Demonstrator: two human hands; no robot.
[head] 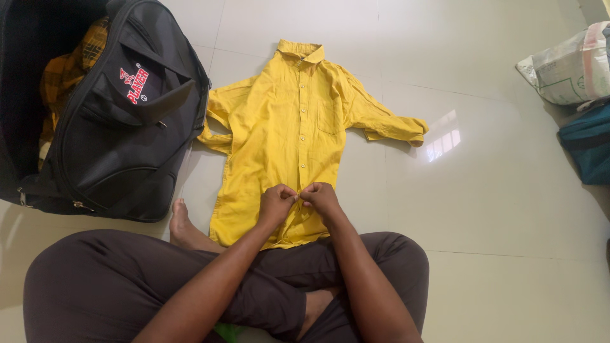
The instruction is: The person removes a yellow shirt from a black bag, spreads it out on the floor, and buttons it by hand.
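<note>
Shirt: a yellow button-up shirt (289, 133) lies flat on its back on the pale tiled floor (495, 209), collar away from the person, hem at their crossed legs. Most of the front looks buttoned; a chest pocket sits on the side toward the person's right.

Sleeves: one sleeve stretches out across the floor toward the right of the view, cuff folded back; the other is bunched up against the black bag.

Left hand: the left hand (276, 204) is curled nearly closed, fingertips pinching the shirt's front strip near the hem.

Right hand: the right hand (321, 197) is curled the same way, pinching the fabric just beside the left; the two hands touch at the fingertips over the button line. I cannot tell whether a button is between them.

Person: seated cross-legged in dark trousers (114, 279), a bare foot (181, 222) resting at the shirt's lower edge, beside the bag.

Duffel bag: a black duffel bag (121, 121) stands open, close to the bunched sleeve, with a checked yellow-brown cloth (63, 76) showing inside.

Far side: a whitish sack (569, 67) and a teal bag (588, 146) lie at the right edge of the view, well apart from the shirt.
</note>
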